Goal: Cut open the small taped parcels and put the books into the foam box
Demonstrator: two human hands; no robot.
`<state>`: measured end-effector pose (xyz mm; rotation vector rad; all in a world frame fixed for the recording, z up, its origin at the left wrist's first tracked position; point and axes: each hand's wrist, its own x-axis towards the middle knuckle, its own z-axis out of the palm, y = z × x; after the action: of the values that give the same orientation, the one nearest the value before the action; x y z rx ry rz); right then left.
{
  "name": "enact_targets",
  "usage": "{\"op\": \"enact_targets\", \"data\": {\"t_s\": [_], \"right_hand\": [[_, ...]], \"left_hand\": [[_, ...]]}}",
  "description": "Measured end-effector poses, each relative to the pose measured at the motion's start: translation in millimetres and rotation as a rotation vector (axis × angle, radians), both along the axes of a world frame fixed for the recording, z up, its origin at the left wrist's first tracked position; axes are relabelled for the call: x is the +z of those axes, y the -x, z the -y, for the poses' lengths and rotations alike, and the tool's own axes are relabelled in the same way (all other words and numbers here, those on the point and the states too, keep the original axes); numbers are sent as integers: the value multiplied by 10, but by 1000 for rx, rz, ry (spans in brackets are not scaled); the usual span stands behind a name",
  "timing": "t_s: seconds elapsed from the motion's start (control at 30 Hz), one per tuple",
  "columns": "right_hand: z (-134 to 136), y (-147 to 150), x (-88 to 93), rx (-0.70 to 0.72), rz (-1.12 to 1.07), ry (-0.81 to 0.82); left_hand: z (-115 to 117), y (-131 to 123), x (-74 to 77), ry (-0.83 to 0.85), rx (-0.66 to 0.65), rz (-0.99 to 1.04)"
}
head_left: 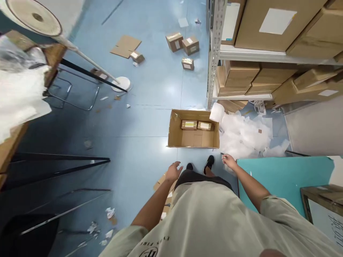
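Observation:
I stand looking down at a blue floor. My left hand (173, 171) hangs in front of my hip, fingers loosely spread, holding nothing. My right hand (228, 160) reaches out by the corner of a teal table (284, 178), fingers slightly curled and apart, empty as far as I can see. Just ahead of my shoes lies an open cardboard box (193, 129) on the floor with two small labelled packages (197, 125) inside. A heap of white foam wrap (243, 134) and a roll of it (217, 112) lie right of the box.
A metal shelf rack (215, 53) loaded with cartons (270, 25) stands at the right. Small boxes (182, 43) and flat cardboard (125, 46) lie scattered farther on the floor. A wooden table with bubble wrap (18, 89) and black legs is at the left. Paper scraps (107, 221) litter the floor.

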<state>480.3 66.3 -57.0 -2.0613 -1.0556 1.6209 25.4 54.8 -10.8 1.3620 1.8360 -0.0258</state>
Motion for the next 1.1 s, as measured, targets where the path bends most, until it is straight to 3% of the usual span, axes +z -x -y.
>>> {"op": "enact_targets", "data": {"t_s": [0.2,0.37,0.57,0.7,0.8,0.97,1.1], "right_hand": [[-416,165,-106,17,-40,28],[-805,489,-375,-14,-40,-31],[-1624,959,-1046,104,42,-126],[-2292,1143,-1531,351,231,-217],[-2672,1175,-1896,542,432,-179],[-3069,1159,-2572,853,655,-134],[-3430,1182,-3109,1000,722,-89]], "left_hand": [[-780,-137,-218,-223,112,49],[-1411,-159,-625,-316,108,97],[-2311,-151,-1447,-308,-58,65],[-2994,-196,-2013,-238,-263,-87],[-3429,-278,-2458,-184,-472,-198],[-3918,-346,-3271,-3,-704,-336],[-4135,-249,-3817,-51,-812,-394]]}}
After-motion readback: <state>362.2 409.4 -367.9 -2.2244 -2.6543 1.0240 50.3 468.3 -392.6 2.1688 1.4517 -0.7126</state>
